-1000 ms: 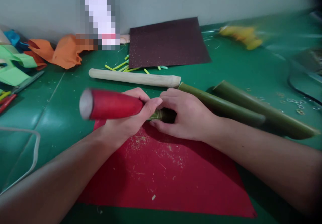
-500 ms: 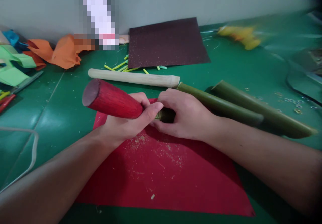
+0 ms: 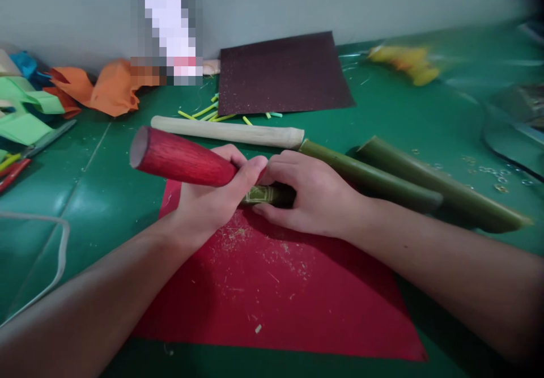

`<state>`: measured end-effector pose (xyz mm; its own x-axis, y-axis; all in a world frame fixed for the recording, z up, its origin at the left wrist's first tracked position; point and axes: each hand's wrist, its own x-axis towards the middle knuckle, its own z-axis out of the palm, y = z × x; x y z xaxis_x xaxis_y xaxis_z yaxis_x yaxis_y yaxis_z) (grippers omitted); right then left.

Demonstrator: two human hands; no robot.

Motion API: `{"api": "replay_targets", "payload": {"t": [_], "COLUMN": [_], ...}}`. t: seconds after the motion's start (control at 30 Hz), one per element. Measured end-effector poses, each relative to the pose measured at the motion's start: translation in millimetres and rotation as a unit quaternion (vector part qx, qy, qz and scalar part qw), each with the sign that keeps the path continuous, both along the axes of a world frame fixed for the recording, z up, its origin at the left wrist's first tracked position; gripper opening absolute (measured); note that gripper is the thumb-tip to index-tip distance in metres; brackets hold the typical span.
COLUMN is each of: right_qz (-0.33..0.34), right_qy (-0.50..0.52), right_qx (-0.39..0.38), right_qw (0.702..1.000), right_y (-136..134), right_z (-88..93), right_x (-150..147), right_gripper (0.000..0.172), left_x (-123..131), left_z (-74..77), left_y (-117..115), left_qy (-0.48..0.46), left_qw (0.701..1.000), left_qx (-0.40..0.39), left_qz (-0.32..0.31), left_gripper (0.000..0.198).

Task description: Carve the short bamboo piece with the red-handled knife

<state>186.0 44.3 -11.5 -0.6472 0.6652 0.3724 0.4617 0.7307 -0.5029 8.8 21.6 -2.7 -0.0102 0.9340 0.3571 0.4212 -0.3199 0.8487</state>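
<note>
Your left hand (image 3: 208,205) is closed around a red tapered wooden handle (image 3: 185,156), thumb laid along it toward your right hand (image 3: 314,194); the broad butt end sticks out up-left of your grip. Tool's working end is hidden, so can't tell where it sits on the work. Your right hand grips a short green bamboo section (image 3: 260,194), thumb on the near side, fingers over the far side; the part showing sits between your two hands and carries pale line marks, pattern too small to read. Hands are close together; can't tell if left thumb tip touches right fingers. Below both hands: red sheet (image 3: 276,298) on the green tabletop (image 3: 97,162), with fine shavings (image 3: 238,235) just on your side of the bamboo. Just beyond your left hand: a pale bamboo stick (image 3: 225,132) lying crosswise. Right of your right hand, beyond the forearm: two green bamboo lengths (image 3: 369,175), angled side by side, and farther right a scatter of small rings (image 3: 501,177). Beyond the pale stick, a dark brown sheet (image 3: 284,75) overlaps some yellow-green strips (image 3: 204,110). Far left of your left hand: crumpled orange sheet material (image 3: 114,89) and a red-handled tool (image 3: 15,174); nearer, a white cord (image 3: 62,247) left of your forearm.
</note>
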Motion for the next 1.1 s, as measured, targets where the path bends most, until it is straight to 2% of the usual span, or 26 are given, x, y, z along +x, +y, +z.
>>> {"api": "replay_targets", "payload": {"t": [0.13, 0.23, 0.53, 0.77, 0.97, 1.1], "right_qz": [-0.013, -0.020, -0.009, -0.010, -0.015, -0.015], "right_qy": [-0.005, -0.011, -0.010, -0.011, -0.009, -0.010], "right_qx": [-0.022, -0.029, -0.028, -0.027, -0.032, -0.037], "right_qw": [1.000, 0.999, 1.000, 1.000, 0.999, 0.999], "right_y": [-1.0, -1.1, -1.6, 1.3, 2.1, 1.5], "right_z": [0.7, 1.6, 1.9, 1.2, 0.5, 0.5], "right_x": [-0.9, -0.9, -0.9, -0.4, -0.6, -0.7], "right_gripper": [0.017, 0.019, 0.017, 0.015, 0.016, 0.016], "left_x": [-0.8, -1.3, -1.8, 6.6, 6.7, 3.2], "left_z": [1.9, 2.8, 6.2, 1.5, 3.7, 3.7], "left_y": [-3.6, -3.7, -1.5, -5.0, -6.1, -3.6], "left_qy": [-0.034, -0.018, 0.023, -0.050, -0.025, -0.011], "left_qw": [0.998, 0.996, 0.994, 0.999, 1.000, 1.000], "left_qx": [-0.009, -0.016, -0.019, -0.010, 0.003, -0.016], "left_qz": [-0.054, -0.084, -0.104, 0.004, 0.000, 0.012], "left_gripper": [0.033, 0.032, 0.033, 0.024, 0.025, 0.029]}}
